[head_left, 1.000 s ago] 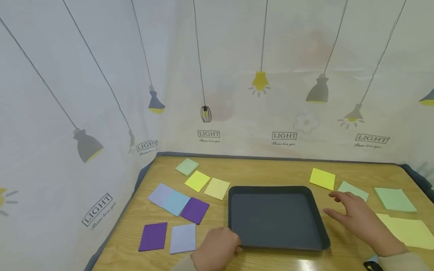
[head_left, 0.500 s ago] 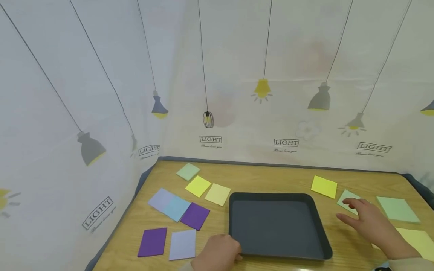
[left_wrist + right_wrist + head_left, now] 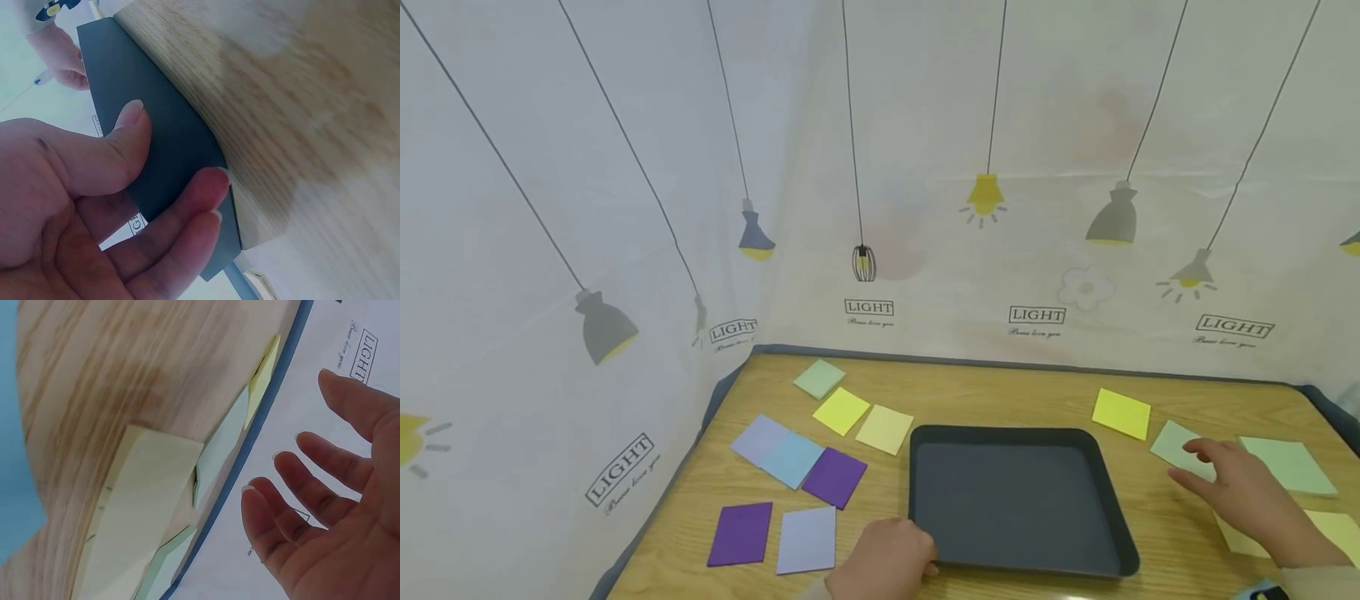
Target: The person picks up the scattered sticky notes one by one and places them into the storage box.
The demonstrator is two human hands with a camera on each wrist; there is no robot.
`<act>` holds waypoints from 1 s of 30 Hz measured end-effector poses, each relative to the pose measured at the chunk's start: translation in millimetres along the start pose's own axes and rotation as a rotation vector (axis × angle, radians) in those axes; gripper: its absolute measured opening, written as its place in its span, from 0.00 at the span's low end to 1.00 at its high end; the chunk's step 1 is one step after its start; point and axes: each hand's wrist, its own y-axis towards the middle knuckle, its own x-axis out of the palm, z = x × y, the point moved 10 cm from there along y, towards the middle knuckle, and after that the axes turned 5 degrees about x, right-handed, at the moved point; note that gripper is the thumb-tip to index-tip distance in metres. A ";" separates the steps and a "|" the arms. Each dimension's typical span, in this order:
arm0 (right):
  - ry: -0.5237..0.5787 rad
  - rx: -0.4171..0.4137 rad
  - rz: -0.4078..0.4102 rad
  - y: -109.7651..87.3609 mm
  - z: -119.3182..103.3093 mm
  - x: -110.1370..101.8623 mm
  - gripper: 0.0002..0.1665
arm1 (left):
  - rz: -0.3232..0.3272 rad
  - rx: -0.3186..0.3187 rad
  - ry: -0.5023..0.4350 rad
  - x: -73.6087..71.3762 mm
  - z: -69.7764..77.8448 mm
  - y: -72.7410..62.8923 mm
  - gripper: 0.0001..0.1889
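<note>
In the head view, a dark grey rectangular tray (image 3: pixel 1015 500) stands on the wooden table. My left hand (image 3: pixel 887 557) grips its near left corner; in the left wrist view the thumb (image 3: pixel 130 134) lies against the tray's outer wall (image 3: pixel 169 137), with other fingers curled by the corner. To the right of the tray my right hand (image 3: pixel 1240 492) hovers with thumb and fingers apart and nothing between them. It partly covers a pale green sticky note pad (image 3: pixel 1176 443). Beside it lie another green pad (image 3: pixel 1288 465) and pale yellow pads (image 3: pixel 140 500).
Several sticky notes lie left of the tray: green (image 3: pixel 819 379), bright yellow (image 3: pixel 841 411), pale yellow (image 3: pixel 884 429), light blue (image 3: pixel 792 460), purple (image 3: pixel 741 534) and lilac (image 3: pixel 807 540). One bright yellow pad (image 3: pixel 1122 413) is at the back right. A lamp-printed cloth (image 3: pixel 955 267) walls the table.
My right hand has moved rightward, away from the tray and over the green pad. The left hand stays at the tray's corner. The head view has tilted slightly.
</note>
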 end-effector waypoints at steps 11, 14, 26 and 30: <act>-0.009 0.076 -0.039 14.5 29.1 6.0 0.48 | -0.023 -0.003 -0.020 2.4 -0.5 -0.4 0.04; -0.009 0.078 -0.014 15.4 34.0 4.2 0.47 | -0.019 0.002 -0.016 1.8 0.3 -0.5 0.05; 0.037 0.122 0.008 25.5 51.0 1.6 0.54 | -0.012 -0.004 -0.012 -1.1 -0.8 -0.3 0.03; 0.047 0.144 -0.023 30.0 56.8 5.1 0.60 | -0.015 -0.006 -0.004 -1.2 -0.4 0.2 0.03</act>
